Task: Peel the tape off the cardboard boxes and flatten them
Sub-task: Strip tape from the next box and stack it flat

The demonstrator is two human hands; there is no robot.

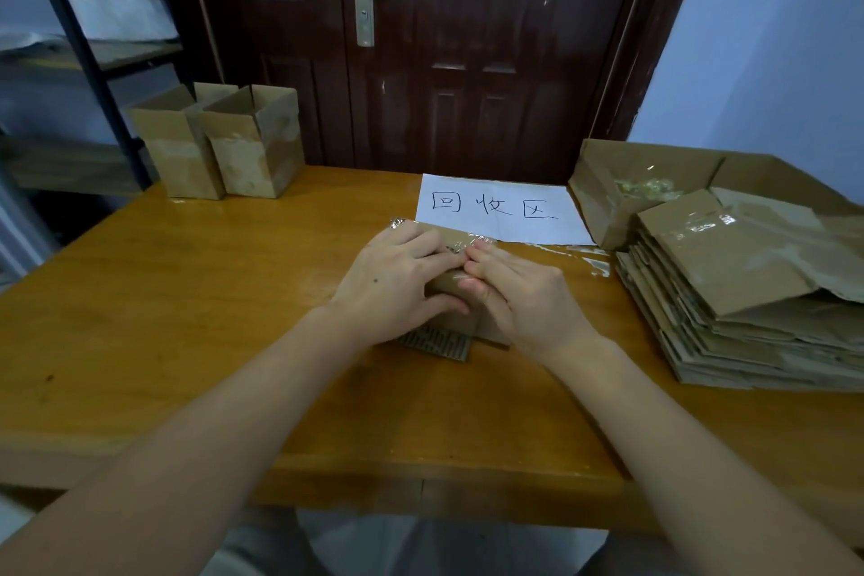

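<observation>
— Where is the box?
— A small cardboard box sits on the worktop under both hands. The left hand curls over it; the right hand pinches clear tape at its top.
— And around them?
— Flattened boxes lie right of the right hand; two upright boxes stand far left, beyond the left hand.
</observation>
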